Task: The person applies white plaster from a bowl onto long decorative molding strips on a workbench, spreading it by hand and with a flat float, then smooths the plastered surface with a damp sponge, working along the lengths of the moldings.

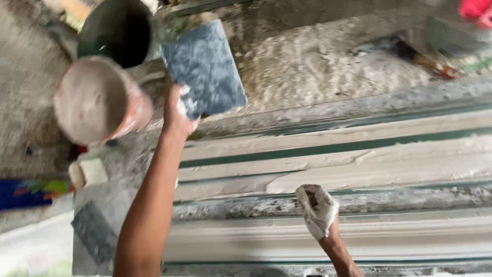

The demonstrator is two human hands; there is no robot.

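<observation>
Near the upper middle of the frame, the left hand (178,114) grips a flat blue-grey pad (205,69) by its lower edge.
Lower right of centre, the right hand (318,208), coated in white plaster, is curled into a fist over long white moulded strips (359,169). A plaster-caked bucket (97,100) and a dark bucket (118,31) sit upper left.

Long plaster-coated worktop (359,236) with parallel ridges and dark green grooves (333,149) running lengthwise. Behind it, a rough floor (307,66) dusted with white powder carries a dark bucket (118,31), a pinkish bucket (97,100) smeared with plaster just beside it, a small pale block (92,172) and a dark flat rectangular piece (95,233). A coloured cloth (31,192) lies at the left edge.
</observation>
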